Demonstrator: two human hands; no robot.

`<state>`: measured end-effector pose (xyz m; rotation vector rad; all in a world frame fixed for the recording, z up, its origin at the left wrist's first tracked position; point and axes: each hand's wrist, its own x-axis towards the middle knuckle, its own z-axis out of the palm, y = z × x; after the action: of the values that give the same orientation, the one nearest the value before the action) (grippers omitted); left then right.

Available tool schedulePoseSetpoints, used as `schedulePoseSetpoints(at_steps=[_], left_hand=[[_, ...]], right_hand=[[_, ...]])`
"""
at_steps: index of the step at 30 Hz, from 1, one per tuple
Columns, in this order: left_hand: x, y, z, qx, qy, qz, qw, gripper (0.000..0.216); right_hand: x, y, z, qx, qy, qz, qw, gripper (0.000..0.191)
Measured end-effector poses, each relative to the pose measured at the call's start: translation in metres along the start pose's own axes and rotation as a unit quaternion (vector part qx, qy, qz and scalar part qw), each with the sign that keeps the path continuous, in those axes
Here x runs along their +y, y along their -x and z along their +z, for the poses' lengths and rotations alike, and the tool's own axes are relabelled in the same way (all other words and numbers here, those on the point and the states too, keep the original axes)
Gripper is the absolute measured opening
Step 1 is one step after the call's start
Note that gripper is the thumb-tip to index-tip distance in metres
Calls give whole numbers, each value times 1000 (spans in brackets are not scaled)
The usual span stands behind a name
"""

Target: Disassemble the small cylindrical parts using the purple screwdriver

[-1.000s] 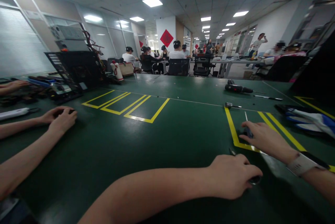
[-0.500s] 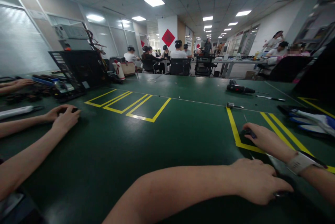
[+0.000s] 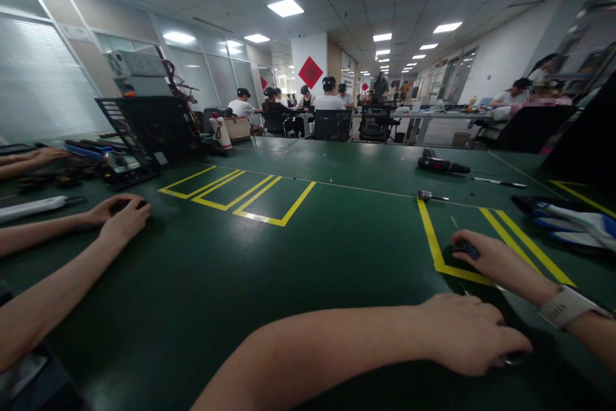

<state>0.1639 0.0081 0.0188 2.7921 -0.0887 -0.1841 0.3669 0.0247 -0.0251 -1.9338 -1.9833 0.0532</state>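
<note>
My left hand point(image 3: 474, 336) reaches far over to the right, palm down near the table's front edge. Its fingers are closed on a tool that is mostly hidden. A dark rounded end point(image 3: 514, 358) of that tool shows beside the thumb, and a thin metal tip pokes out at the far side. Just beyond is my right hand point(image 3: 495, 260), with a light watch point(image 3: 565, 306) on the wrist. It grips a screwdriver point(image 3: 466, 248) by the dark handle, the thin shaft pointing away and up. Both hands are over or beside a yellow-taped outline point(image 3: 433, 238).
A cordless drill point(image 3: 443, 164), a short socket-like tool point(image 3: 432, 195), a pen-like rod point(image 3: 498, 181) and gloves point(image 3: 575, 222) lie at the right. On the left, a co-worker's hands point(image 3: 122, 215) hold something dark. Behind them stands a black computer case point(image 3: 154, 129).
My right hand with the screwdriver has shifted slightly right. My left hand has turned a little and stays closed on its tool. The view has tilted slightly.
</note>
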Motion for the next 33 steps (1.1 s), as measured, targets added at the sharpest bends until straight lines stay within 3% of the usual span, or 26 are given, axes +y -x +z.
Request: schedulePoseSetpoints(at_steps=[4,7,12,16,19,22,25,27,29,33], left_hand=[[-4,20,0,14,-34,7,999,45],[-11,51,-1,97,-71,-6,993,39],[-30,113,-1,202,3,-147,968,35],[-52,147,5,267,111,-258,922,37],[-70,155,13,317,144,-264,899,27],[-85,157,20,391,160,-268,866,27],[-94,159,26,429,200,-282,835,31],[-96,160,28,443,209,-282,825,31],[-97,161,30,446,194,-273,830,26],[-96,160,30,409,163,-253,862,20]], right_hand=[[5,2,-3,-13,0,0,1000,24],[8,5,-6,-15,-1,0,1000,27],[4,13,-14,16,-6,15,1000,37],[-34,24,-24,75,-38,28,996,43],[-83,29,-29,89,-287,82,950,38],[-131,28,-27,84,-506,91,854,37],[-161,26,-16,45,-625,116,770,36],[-170,28,-5,28,-672,103,733,26],[-173,32,6,11,-681,92,726,19],[-171,43,22,-38,-629,43,776,18]])
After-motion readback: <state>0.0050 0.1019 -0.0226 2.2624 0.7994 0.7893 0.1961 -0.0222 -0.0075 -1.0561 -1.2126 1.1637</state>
